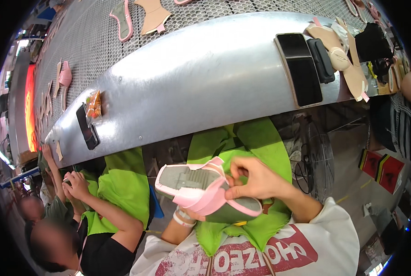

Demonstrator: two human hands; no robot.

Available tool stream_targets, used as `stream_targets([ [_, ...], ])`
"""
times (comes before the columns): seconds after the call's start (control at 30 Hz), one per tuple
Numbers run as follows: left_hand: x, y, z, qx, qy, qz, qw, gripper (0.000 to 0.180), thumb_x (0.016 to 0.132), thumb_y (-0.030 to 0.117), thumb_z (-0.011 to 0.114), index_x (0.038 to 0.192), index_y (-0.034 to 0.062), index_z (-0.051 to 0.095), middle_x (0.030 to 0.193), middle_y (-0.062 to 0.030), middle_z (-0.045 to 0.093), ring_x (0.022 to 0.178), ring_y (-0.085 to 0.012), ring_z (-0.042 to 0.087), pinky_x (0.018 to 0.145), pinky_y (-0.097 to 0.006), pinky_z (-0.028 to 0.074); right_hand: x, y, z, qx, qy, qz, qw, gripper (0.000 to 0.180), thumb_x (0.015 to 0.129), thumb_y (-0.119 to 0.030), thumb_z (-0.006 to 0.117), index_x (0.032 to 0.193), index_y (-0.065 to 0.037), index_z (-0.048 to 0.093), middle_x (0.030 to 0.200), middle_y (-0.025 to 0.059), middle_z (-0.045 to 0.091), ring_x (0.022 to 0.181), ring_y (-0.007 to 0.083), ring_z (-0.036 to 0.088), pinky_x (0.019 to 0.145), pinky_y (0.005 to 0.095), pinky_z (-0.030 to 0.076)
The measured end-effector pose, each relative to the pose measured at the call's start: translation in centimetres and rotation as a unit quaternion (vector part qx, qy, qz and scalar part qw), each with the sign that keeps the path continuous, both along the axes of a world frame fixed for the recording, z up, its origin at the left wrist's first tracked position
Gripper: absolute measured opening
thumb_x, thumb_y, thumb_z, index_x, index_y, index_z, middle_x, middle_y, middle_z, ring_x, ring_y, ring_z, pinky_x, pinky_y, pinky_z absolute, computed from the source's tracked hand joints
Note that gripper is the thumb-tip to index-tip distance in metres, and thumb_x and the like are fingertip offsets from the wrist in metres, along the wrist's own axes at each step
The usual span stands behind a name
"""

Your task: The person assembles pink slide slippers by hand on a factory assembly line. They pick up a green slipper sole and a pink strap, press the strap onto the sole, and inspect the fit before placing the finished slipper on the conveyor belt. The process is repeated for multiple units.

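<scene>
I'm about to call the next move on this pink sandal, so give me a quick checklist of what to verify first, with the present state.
1. Pink slide sandal with grey ridged sole held sole-up over the green apron: ok.
2. Left hand supports it from underneath: ok, though mostly hidden.
3. Right hand pinches the pink strap between its fingertips: ok.
4. Strap seated flat against the sole: cannot tell; a loose pink tab sticks up at the edge.
5. Neighbouring person's hands apart from the sandal: ok.
6. Curved metal conveyor edge bare straight ahead: ok.
</scene>
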State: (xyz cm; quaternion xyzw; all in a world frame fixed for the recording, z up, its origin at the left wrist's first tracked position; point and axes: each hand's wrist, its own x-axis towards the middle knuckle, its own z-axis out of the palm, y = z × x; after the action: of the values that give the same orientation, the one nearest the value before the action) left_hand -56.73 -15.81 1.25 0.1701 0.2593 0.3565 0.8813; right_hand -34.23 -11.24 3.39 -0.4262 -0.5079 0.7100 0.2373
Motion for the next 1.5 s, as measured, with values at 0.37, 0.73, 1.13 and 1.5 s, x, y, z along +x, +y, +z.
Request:
stream_targets([
  [0.37, 0.0, 4.2, 2.0, 0.038, 0.063, -0.040, 0.996, 0.107, 0.078, 0.053, 0.069, 0.153, -0.0002, 0.015, 0.153, -0.0159, 0.033, 0.142, -0.0274, 0.033, 0.117, -0.042, 0.022, 0.5, -2.3, 1.3, 0.049, 0.054, -0.146, 0.987, 0.057, 0.068, -0.023, 0.085, 0.114, 0.004, 0.065, 0.116, 0.0189, 0.064, 0.109, 0.0302, 0.059, 0.099, 0.0410, 0.041],
  [0.73, 6.1, 3.7, 3.0, -0.117, 0.066, 0.184, 0.974, 0.059, 0.100, 0.048, 0.034, 0.131, -0.0004, 0.050, 0.123, -0.0139, 0.061, 0.110, -0.0228, 0.061, 0.096, -0.036, 0.048, -2.3, -1.5, 2.8, -0.107, 0.256, -0.304, 0.911, 0.059, 0.102, -0.043, 0.039, 0.139, 0.003, 0.035, 0.134, 0.0132, 0.045, 0.125, 0.0205, 0.042, 0.108, 0.0351, 0.030],
  [1.13, 6.8, 3.9, 5.2, -0.030, 0.153, 0.217, 0.964, 0.050, 0.100, 0.035, 0.042, 0.132, -0.0038, 0.045, 0.118, -0.0102, 0.058, 0.105, -0.0151, 0.057, 0.092, -0.029, 0.045, -2.8, -1.8, 4.4, -0.161, 0.236, -0.341, 0.895, 0.047, 0.101, -0.019, 0.042, 0.141, 0.005, 0.036, 0.130, 0.0110, 0.050, 0.119, 0.0168, 0.048, 0.105, 0.0311, 0.036],
  [1.5, 6.1, 3.3, 3.8, 0.020, 0.142, 0.201, 0.969, 0.045, 0.100, 0.020, 0.045, 0.138, -0.0033, 0.039, 0.124, -0.0097, 0.055, 0.106, -0.0134, 0.054, 0.089, -0.026, 0.045, -2.6, -2.2, 3.8, -0.181, 0.223, -0.336, 0.897, 0.048, 0.097, -0.013, 0.045, 0.141, 0.002, 0.036, 0.126, 0.0088, 0.053, 0.115, 0.0154, 0.051, 0.100, 0.0305, 0.040],
])
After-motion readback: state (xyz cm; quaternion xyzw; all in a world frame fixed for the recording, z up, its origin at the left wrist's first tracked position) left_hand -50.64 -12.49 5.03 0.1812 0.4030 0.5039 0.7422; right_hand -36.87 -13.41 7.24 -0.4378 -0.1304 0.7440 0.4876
